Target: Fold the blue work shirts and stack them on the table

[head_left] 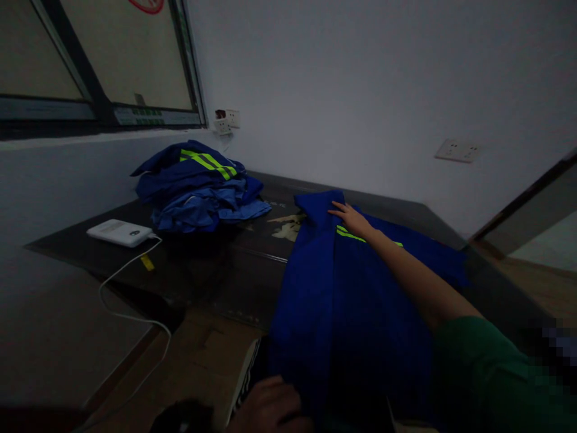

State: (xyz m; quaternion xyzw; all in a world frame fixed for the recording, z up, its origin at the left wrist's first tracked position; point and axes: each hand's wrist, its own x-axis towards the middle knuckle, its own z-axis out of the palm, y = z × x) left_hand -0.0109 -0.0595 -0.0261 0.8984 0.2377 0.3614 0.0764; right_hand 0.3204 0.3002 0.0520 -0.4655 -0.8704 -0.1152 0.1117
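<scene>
A blue garment (311, 282) with yellow-green reflective strips lies spread over the right part of the dark table, its near end hanging toward me. My right hand (351, 219) rests on its upper part near the collar end, fingers apart and flat on the cloth. At the bottom edge my left hand (270, 406) is beside the garment's lower left edge, with its fingers curled; it is dark there, and what they hold, if anything, is hidden.
A crumpled pile of blue clothes (198, 192) sits at the table's back left. Nearer are a white power bank (119, 233) with a cable hanging over the edge and a small yellow object (147, 262). Walls and a window border the table (243, 288).
</scene>
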